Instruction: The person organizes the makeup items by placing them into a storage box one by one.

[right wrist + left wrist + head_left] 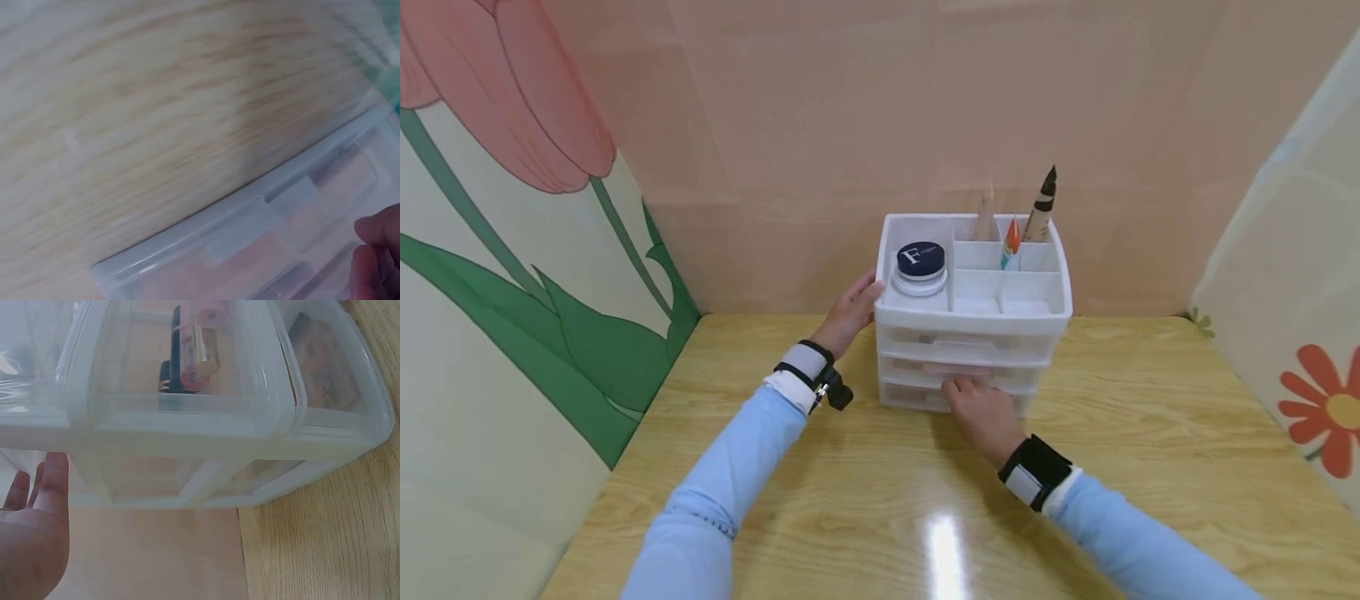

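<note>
A white plastic drawer organizer (pixel 973 321) with clear drawers stands at the back of the table. My left hand (pixel 848 317) rests against its left side near the top, fingers extended; the left wrist view shows those fingers (pixel 53 481) along the side wall. At the front, my right hand (pixel 988 417) has its fingers curled at the handle of the middle drawer. Thumb and finger (pixel 378 228) come together there in the right wrist view, with most of the hand out of frame. Lipstick-like tubes (pixel 203 350) show through one drawer front.
On the organizer's top tray are a round jar with a dark lid (pixel 921 260), a tube with a pointed black tip (pixel 1041 204) and a small orange-and-teal item (pixel 1011 242). A pinkish wall (pixel 775 167) rises behind; flowered panels (pixel 467 333) flank the wooden table (pixel 820 517).
</note>
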Demonstrator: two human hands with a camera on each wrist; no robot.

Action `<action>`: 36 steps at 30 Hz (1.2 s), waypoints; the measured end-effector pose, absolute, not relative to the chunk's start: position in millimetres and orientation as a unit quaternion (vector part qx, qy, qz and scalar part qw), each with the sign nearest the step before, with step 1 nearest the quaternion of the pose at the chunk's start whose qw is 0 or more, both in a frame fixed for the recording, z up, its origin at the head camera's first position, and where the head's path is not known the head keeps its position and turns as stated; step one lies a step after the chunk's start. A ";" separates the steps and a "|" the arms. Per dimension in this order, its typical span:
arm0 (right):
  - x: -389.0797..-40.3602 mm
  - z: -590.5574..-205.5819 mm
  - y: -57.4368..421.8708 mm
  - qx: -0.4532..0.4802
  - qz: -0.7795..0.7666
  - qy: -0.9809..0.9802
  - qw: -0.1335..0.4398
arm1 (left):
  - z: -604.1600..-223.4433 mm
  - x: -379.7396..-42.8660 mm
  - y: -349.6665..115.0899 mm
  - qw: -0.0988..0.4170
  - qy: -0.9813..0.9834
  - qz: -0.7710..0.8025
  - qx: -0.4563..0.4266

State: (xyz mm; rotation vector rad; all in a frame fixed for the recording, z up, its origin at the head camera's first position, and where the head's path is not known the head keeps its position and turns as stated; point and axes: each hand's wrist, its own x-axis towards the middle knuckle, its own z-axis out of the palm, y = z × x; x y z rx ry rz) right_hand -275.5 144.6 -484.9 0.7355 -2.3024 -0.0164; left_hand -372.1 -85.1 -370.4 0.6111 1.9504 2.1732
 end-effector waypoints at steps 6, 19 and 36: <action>-278.6 -491.3 144.7 0.285 -0.024 -0.879 0.381 | -370.0 -371.5 -85.6 0.081 0.653 0.725 0.202; -286.1 -496.9 142.6 0.289 -0.017 -0.881 0.375 | -372.6 -376.9 -88.9 0.078 0.657 0.726 0.187; -277.2 -443.7 146.1 0.301 0.083 -0.898 0.311 | -360.4 -374.9 -97.4 0.057 0.683 0.705 0.182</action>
